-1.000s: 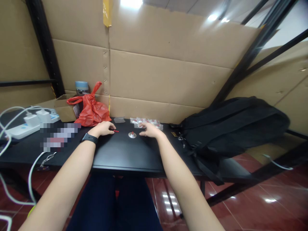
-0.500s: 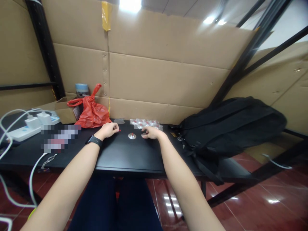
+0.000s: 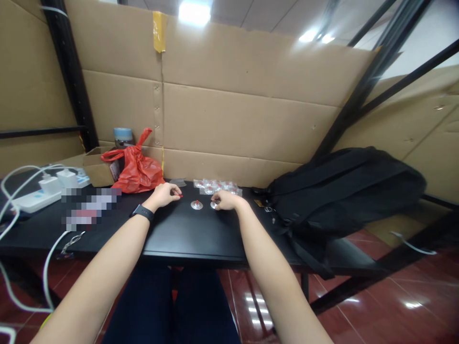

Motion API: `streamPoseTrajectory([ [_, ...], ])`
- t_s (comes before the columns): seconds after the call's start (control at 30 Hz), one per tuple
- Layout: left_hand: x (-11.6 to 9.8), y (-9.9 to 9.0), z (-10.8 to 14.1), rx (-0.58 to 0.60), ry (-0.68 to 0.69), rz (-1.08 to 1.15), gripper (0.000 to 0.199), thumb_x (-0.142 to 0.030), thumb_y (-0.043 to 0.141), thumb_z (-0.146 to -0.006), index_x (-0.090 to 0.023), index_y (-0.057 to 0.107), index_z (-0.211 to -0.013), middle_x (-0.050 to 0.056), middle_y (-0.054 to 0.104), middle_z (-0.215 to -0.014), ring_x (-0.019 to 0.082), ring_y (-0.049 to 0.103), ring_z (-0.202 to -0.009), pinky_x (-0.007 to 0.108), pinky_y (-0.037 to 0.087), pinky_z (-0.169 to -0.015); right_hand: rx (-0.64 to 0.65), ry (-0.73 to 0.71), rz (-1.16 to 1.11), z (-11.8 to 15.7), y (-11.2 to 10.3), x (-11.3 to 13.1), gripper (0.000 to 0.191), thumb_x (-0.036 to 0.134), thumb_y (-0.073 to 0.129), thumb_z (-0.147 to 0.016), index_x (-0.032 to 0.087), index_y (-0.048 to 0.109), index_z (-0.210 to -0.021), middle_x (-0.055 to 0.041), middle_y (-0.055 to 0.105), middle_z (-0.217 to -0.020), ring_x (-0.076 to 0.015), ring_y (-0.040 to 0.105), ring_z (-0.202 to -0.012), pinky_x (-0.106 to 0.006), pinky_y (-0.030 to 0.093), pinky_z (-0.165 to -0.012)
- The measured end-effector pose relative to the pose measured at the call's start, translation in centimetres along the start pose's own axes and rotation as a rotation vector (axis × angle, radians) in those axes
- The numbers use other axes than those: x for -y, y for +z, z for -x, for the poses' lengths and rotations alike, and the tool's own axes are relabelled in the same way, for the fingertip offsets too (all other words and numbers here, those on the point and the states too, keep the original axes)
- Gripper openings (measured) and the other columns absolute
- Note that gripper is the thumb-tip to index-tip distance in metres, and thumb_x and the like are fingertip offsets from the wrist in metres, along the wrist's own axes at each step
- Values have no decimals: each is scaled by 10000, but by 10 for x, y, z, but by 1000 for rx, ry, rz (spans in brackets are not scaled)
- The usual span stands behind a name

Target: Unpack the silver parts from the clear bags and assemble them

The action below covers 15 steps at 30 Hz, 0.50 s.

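Observation:
My left hand [image 3: 167, 195], with a dark watch on its wrist, is closed in a pinch on a small red piece [image 3: 180, 195] above the black table. Between my hands, a clear round disc with a red tip [image 3: 197, 205] lies on the tabletop. My right hand [image 3: 225, 200] has its fingers closed round the edge of a second clear disc [image 3: 213, 204], which its fingers partly hide. Just behind my right hand lie several clear discs with red parts [image 3: 215, 185] in plastic wrapping.
A flat clear bag [image 3: 178, 182] and a red plastic bag [image 3: 138, 169] are at the back left. Further left are a white power strip [image 3: 36, 195] and cables. A black backpack [image 3: 344, 191] covers the table's right end. Cardboard [image 3: 233, 110] stands behind.
My right fingers have closed on the second disc, which now shows more clearly at their tips. My left hand has shifted slightly to the right with the red piece. The view has tilted slightly.

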<state>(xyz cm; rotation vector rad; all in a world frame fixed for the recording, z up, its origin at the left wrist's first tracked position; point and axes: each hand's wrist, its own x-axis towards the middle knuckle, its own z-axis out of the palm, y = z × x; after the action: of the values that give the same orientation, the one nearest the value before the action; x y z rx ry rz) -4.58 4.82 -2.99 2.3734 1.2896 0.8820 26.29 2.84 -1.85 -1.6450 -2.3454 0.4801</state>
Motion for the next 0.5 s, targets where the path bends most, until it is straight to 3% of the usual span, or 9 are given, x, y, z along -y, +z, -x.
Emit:
streamPoseTrajectory([
  [0.13,-5,-2,1,-15,-26,-80,142,-332,722,-755,-241,758,-858,8,782,-861,197,726,-867,292,510,-824,12,13,-11,4,-1,3,442,71,805,-519,199,772,-941,-51,758,-973,-207,696,-839,-268,526,-769],
  [0.27,-13,-5,1,-63,-17,-108,141,-363,703,-791,-252,762,-854,3,782,-870,204,716,-897,299,496,-831,-97,-7,-34,5,0,10,453,113,825,-532,190,749,-972,-34,730,-897,-170,654,-740,-274,513,-729],
  [0.5,-34,2,0,-200,65,36,149,-362,686,-825,-235,755,-858,33,737,-999,214,674,-978,338,495,-935,-277,-351,-576,1,12,47,450,251,786,-660,189,658,-1087,-75,694,-1103,-173,665,-889,-300,545,-762],
])
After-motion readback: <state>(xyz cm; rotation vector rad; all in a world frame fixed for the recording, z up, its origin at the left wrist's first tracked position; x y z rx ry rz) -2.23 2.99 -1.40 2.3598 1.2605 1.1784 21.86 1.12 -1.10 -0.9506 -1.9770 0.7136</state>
